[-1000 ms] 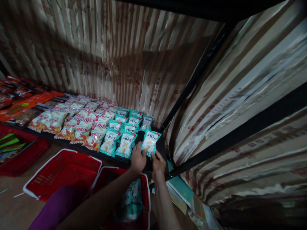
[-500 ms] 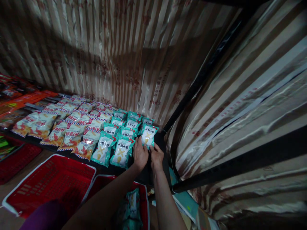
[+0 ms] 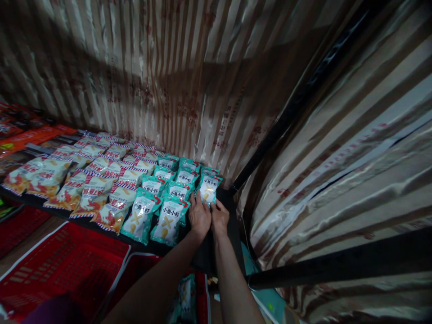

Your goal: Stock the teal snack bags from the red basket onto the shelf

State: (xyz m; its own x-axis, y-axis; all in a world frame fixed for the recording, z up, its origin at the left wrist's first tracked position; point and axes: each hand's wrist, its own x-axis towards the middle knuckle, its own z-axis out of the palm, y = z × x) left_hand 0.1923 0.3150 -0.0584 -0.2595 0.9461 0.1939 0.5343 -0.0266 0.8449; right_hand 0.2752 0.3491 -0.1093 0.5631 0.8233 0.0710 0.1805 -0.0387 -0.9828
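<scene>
A teal-and-white snack bag (image 3: pixel 208 185) leans at the right end of the teal rows, its lower end between my two hands. My left hand (image 3: pixel 200 218) has its fingers closed along the bag's lower left side. At the lower right corner, the curled fingers of my right hand (image 3: pixel 219 218) pinch the bag. Behind it, another teal bag (image 3: pixel 209 171) shows only its top. Left of my hands stand matching bags in rows, the nearest a front teal bag (image 3: pixel 169 220). Beyond these are rows of white-and-orange snack bags (image 3: pixel 114 206) with striped edges.
Below the black shelf (image 3: pixel 225 249) are a red basket (image 3: pixel 67 265) and a second red basket (image 3: pixel 140 265) with teal bags (image 3: pixel 186 294) inside. A black post (image 3: pixel 256 157) and lower bar (image 3: pixel 324 264) bound the right side. Striped sheeting (image 3: pixel 189 90) hangs behind.
The snack bag has moved slightly back and down against the bag behind it, both hands still on it. The view has shifted a little, bringing the shelf closer.
</scene>
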